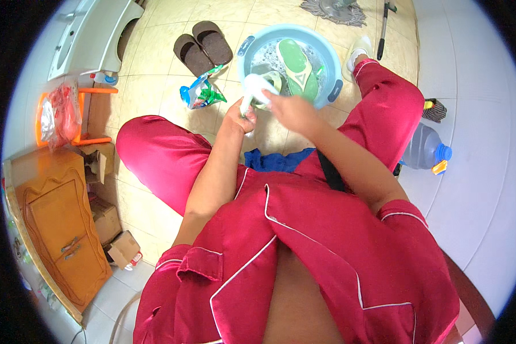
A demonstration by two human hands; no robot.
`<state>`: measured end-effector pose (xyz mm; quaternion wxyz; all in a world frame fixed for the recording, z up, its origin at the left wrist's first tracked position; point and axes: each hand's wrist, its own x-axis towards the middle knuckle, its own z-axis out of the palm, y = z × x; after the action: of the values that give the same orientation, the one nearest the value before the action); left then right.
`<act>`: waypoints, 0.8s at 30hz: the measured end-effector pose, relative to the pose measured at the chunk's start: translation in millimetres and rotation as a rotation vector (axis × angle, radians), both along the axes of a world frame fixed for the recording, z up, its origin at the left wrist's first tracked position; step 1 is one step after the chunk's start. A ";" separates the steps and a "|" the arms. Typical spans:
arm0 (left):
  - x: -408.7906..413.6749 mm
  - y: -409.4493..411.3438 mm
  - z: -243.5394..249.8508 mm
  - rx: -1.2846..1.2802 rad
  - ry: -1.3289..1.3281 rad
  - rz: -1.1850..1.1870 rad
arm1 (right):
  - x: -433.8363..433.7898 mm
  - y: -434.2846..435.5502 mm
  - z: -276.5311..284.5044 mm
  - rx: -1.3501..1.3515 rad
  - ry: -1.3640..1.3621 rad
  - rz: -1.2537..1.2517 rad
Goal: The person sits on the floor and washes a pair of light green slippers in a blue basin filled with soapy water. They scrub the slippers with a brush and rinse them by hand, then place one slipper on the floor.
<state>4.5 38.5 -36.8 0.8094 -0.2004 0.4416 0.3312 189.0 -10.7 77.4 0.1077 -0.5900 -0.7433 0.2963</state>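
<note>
My left hand (242, 118) grips a pale, foamy piece of footwear (258, 86), apparently a slipper, by its light green part, over the near rim of a blue plastic basin (241, 69). My right hand (292, 112) is at its right side, fingers bent against the white surface. Blur hides whether these fingers hold anything else. Sudsy water fills the basin. In it lie a green slipper with a cream strap (291, 56), another green slipper sole (310, 88) beside it, and a paler slipper (275, 79) partly behind the held one.
Brown slippers (202, 47) and a crumpled plastic packet (203, 91) lie left of the basin. A mop head (335, 10) is beyond it. At right are a large water bottle (423, 146) and a brush (435, 110). A blue cloth (277, 160) lies between my legs. A wooden cabinet (56, 223) stands left.
</note>
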 end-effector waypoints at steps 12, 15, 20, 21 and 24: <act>4.4 4.1 12.9 -0.118 -0.103 0.060 | -3.3 23.2 -17.4 0.077 -0.037 -0.105; 6.4 2.1 3.3 0.008 0.031 0.050 | -16.5 -8.7 3.6 0.079 0.014 0.060; 2.8 -3.5 11.1 0.312 0.329 -0.223 | -0.8 -1.0 1.7 0.019 0.072 -0.095; 7.7 -6.7 20.1 0.356 0.469 -0.267 | 12.2 7.0 -13.5 0.035 0.083 -0.116; 16.0 -14.0 46.9 0.482 0.747 -0.325 | 35.7 20.8 -55.2 -0.001 0.092 -0.125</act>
<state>20.5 24.5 10.0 0.6600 0.1979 0.6386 0.3427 224.7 10.1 22.2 0.1597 -0.6211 -0.6991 0.3161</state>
